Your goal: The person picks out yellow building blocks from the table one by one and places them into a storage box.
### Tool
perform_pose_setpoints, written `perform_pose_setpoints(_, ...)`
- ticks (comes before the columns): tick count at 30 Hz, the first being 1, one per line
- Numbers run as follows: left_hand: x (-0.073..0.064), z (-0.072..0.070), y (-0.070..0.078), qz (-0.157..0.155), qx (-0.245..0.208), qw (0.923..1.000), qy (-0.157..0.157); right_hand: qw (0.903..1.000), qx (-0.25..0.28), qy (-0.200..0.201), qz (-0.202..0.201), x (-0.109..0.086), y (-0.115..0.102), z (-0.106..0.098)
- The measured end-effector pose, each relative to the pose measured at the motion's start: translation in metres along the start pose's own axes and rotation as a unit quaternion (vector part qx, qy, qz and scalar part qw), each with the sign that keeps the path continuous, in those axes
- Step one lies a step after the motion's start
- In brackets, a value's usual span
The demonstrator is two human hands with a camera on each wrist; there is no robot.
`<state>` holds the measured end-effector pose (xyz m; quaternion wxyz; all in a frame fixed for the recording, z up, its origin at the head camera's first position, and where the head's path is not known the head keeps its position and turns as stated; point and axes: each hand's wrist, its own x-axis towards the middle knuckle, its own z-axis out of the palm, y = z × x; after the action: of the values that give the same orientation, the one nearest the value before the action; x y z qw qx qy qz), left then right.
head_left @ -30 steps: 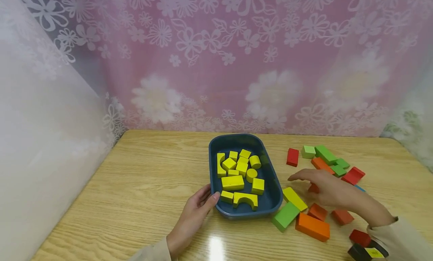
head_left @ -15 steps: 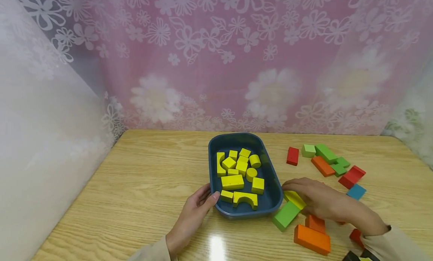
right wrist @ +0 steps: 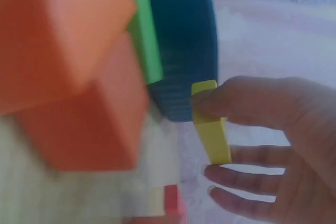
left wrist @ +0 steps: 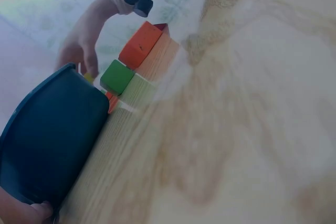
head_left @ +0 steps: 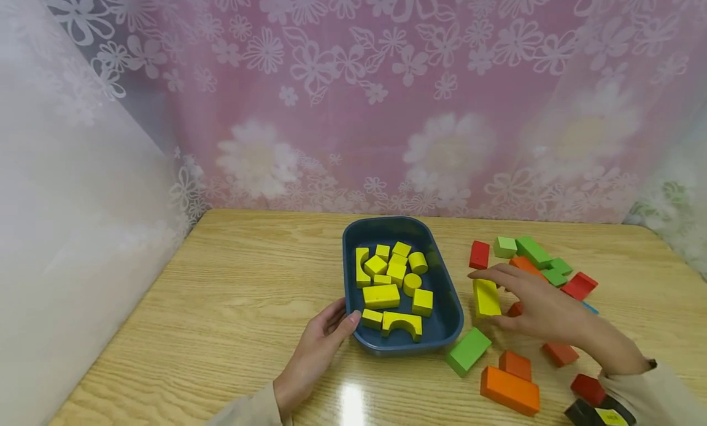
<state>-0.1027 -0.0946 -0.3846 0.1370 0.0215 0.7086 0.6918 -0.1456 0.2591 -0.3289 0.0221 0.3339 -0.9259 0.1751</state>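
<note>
A dark blue tray holds several yellow blocks of different shapes, among them a yellow arch and a long yellow block. My left hand grips the tray's near left rim, thumb over the edge; the left wrist view shows the thumb at the tray wall. To the right of the tray, my right hand pinches a yellow rectangular block between thumb and fingers. In the right wrist view the yellow block is tilted, with the thumb on one face and fingers behind it.
A green block lies beside the tray's near right corner. Closer to me sit an orange block and a smaller orange one. Further back are a red block, a pale green cube and a green block.
My right hand came down to the yellow block beside the tray, took hold of it and moved it away from the green block. The left hand stays on the tray.
</note>
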Motion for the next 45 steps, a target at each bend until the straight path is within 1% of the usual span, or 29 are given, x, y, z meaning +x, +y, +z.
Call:
perform_pose_setpoints(3, 0.000, 0.000, 0.000, 0.002, 0.002, 1.0000, 0.000, 0.9975, -0.008, 0.062, -0.034, 0.006, -0.005, -0.003)
perform_pose_setpoints(6, 0.000, 0.000, 0.000, 0.002, 0.002, 1.0000, 0.000, 0.9917, 0.006, 0.114, -0.059, 0.015, -0.012, -0.005)
perform_pose_setpoints(8, 0.000, 0.000, -0.001, 0.001, 0.002, 1.0000, 0.001, 0.9889, 0.023, 0.130, -0.068, 0.023, -0.017, -0.006)
perform_pose_setpoints(10, 0.000, 0.000, -0.001, 0.001, 0.002, 1.0000, 0.002, 0.9879, 0.035, 0.131, -0.075, 0.031, -0.023, -0.007)
perform_pose_setpoints(12, 0.000, 0.000, -0.001, 0.002, 0.001, 1.0000, 0.003, 0.9893, 0.040, 0.114, -0.081, 0.039, -0.028, -0.007)
perform_pose_setpoints(14, 0.000, 0.000, -0.001, 0.001, 0.001, 1.0000, 0.004, 0.9922, 0.047, 0.084, -0.079, 0.046, -0.033, -0.006)
perform_pose_setpoints(17, 0.000, 0.000, -0.001, -0.001, 0.001, 1.0000, 0.004, 0.9972, 0.047, 0.020, -0.054, 0.053, -0.039, -0.007)
perform_pose_setpoints(20, -0.001, 0.001, 0.000, -0.001, 0.001, 1.0000, 0.003, 0.9980, 0.045, -0.036, -0.023, 0.058, -0.043, -0.008)
perform_pose_setpoints(22, -0.001, 0.001, 0.001, 0.001, -0.001, 1.0000, 0.002, 0.9974, 0.044, -0.055, -0.016, 0.061, -0.046, -0.009)
perform_pose_setpoints(25, -0.001, 0.000, 0.001, 0.006, -0.001, 1.0000, 0.001, 0.9967, 0.051, -0.056, -0.027, 0.062, -0.047, -0.009)
perform_pose_setpoints(28, -0.001, 0.000, 0.001, 0.009, -0.001, 1.0000, 0.000, 0.9968, 0.053, -0.042, -0.042, 0.061, -0.046, -0.006)
perform_pose_setpoints(30, -0.001, 0.000, 0.001, 0.009, 0.000, 1.0000, 0.001, 0.9972, 0.053, -0.030, -0.044, 0.058, -0.044, -0.004)
perform_pose_setpoints(33, -0.001, 0.000, 0.001, 0.006, 0.002, 1.0000, 0.004, 0.9979, 0.048, -0.007, -0.044, 0.051, -0.039, -0.001)
perform_pose_setpoints(36, -0.002, 0.000, 0.002, 0.005, 0.003, 1.0000, 0.005, 0.9971, 0.048, 0.022, -0.054, 0.043, -0.035, 0.002)
perform_pose_setpoints(39, -0.001, 0.000, 0.001, 0.006, 0.003, 1.0000, 0.004, 0.9938, 0.048, 0.060, -0.080, 0.037, -0.030, 0.006)
perform_pose_setpoints(41, -0.001, 0.000, 0.001, 0.008, 0.003, 1.0000, 0.004, 0.9911, 0.048, 0.086, -0.090, 0.032, -0.026, 0.009)
perform_pose_setpoints(43, -0.001, 0.001, 0.001, 0.007, 0.002, 1.0000, 0.003, 0.9887, 0.050, 0.106, -0.093, 0.027, -0.023, 0.011)
perform_pose_setpoints(45, 0.000, 0.001, 0.001, 0.002, 0.002, 1.0000, 0.004, 0.9874, 0.054, 0.118, -0.091, 0.021, -0.019, 0.013)
